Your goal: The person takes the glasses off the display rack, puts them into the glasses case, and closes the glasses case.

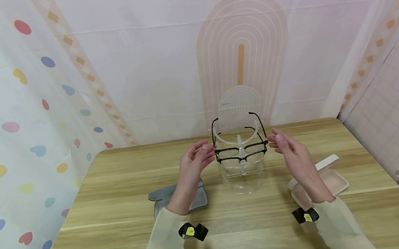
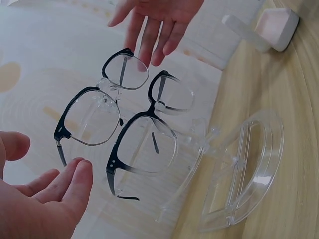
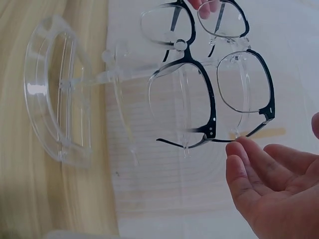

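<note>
In the head view, finding the upper glasses [image 1: 226, 150] sitting above the lower glasses [image 1: 242, 159] on a clear stand [image 1: 242, 172] on the tabletop [image 1: 103, 215], between the left grip [image 1: 193, 161] and right grip [image 1: 292, 150], both loosely spread and holding nothing. In the left wrist view, seeing thin rims [image 2: 62, 132], probably light, stiff and scratch-prone. In the right wrist view, seeing fingertips [image 3: 235, 167] near a temple arm [image 3: 258, 129], possibly touching; favouring gentle holding near both hinges [image 3: 269, 117].
</note>
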Demonstrator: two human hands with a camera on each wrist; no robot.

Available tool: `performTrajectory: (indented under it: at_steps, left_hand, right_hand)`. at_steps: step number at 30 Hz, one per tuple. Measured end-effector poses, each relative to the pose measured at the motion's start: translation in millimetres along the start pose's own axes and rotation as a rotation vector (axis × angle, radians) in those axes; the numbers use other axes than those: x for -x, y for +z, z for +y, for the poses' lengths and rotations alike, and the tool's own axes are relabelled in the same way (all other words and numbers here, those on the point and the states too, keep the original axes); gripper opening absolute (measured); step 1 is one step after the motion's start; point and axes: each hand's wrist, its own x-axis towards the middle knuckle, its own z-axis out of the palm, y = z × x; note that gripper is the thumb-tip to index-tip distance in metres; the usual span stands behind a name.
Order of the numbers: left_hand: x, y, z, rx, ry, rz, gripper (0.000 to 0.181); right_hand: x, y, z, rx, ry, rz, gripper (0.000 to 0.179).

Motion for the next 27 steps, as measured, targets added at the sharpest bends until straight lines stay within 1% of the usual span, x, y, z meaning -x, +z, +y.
performTrajectory:
  at_steps: [6, 12, 17, 21, 27]
  left_hand:
    - [-1.8, 2.5, -0.5, 0.05, -0.026, -0.002, 0.04]
    - [-4.2, 5.2, -1.4, 0.074, -0.051, 0.012, 0.042]
    - [-4.7, 5.9, -1.9, 0.053, -0.035, 0.006, 0.042]
    - [-5.3, 6.7, -2.4, 0.047, -0.024, 0.008, 0.043]
    - [-6.5, 8.3, -2.5, 0.041, -0.016, 0.018, 0.041]
  right_hand:
    - [-2.8, 2, -4, -0.043, 0.06, -0.015, 0.057]
    - [-6.6, 6, -6, -0.07, 0.085, 0.0, 0.057]
    - [-10.4, 10, -5, -0.073, 0.079, 0.018, 0.054]
    - [-12.9, 12, -3, -0.099, 0.073, 0.023, 0.051]
    - [-14.5, 14, -4, -0.112, 0.089, 0.033, 0.046]
